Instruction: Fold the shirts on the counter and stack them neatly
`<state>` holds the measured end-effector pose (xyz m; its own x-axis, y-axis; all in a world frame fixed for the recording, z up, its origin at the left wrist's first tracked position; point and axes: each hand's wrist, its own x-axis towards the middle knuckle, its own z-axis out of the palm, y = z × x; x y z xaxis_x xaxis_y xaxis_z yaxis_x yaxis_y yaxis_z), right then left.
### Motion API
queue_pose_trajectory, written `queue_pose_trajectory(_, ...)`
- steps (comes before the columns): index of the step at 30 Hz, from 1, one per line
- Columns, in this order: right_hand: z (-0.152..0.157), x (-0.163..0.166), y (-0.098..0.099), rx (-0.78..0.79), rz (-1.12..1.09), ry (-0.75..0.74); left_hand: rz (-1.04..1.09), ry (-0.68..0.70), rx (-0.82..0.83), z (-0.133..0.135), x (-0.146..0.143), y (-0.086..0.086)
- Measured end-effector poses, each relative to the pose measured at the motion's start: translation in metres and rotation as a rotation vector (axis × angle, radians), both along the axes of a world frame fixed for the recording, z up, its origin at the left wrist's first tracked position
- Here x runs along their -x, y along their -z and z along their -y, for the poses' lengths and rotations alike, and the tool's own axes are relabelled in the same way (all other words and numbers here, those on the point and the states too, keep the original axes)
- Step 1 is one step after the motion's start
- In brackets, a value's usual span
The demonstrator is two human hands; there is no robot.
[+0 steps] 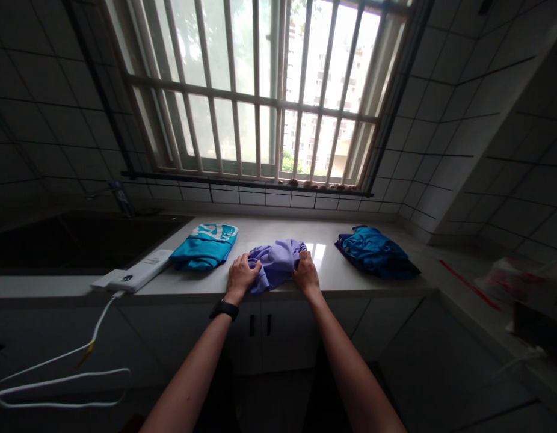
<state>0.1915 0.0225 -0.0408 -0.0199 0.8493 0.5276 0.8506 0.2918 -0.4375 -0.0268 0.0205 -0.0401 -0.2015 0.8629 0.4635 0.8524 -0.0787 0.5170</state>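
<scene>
A crumpled purple garment (pixel 278 258) lies on the white countertop (pixel 255 228), close to its front edge. My left hand (pixel 243 275), with a black watch on the wrist, grips the garment's left side with curled fingers. On the opposite side, my right hand (pixel 307 273) is closed on the fabric. What kind of garment it is cannot be made out. To the left rests a folded teal garment (pixel 201 249) with a white print. A pile of blue and dark folded clothes (pixel 375 251) sits to the right.
At the left are a dark sink (pixel 80 240) with a faucet (pixel 121 198) and a white power bank (pixel 143 270) with a white cable (pixel 100 325) hanging down. A barred window (pixel 260 96) stands behind. A red strip (pixel 470 284) and a plastic bag (pixel 508 279) lie on the right counter.
</scene>
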Motion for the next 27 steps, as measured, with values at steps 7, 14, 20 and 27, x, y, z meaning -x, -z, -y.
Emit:
queue_pose_trajectory(7,0.0026,0.0005,-0.0029,0.034,0.004,0.009,-0.013,0.012,-0.001,-0.0003,0.0016,0.0008)
queue_pose_trajectory(14,0.0019,0.0004,-0.0019,0.029,0.005,0.009,-0.006,0.002,-0.024,-0.0022,0.0016,0.0032)
queue_pose_trajectory(20,0.0034,0.0006,-0.004,0.034,0.026,0.014,0.008,-0.003,-0.015,-0.001,0.0007,0.0017)
queue_pose_trajectory(27,0.0062,0.0014,-0.0075,0.074,0.048,0.033,0.011,-0.002,-0.011,-0.0007,0.0003,0.0006)
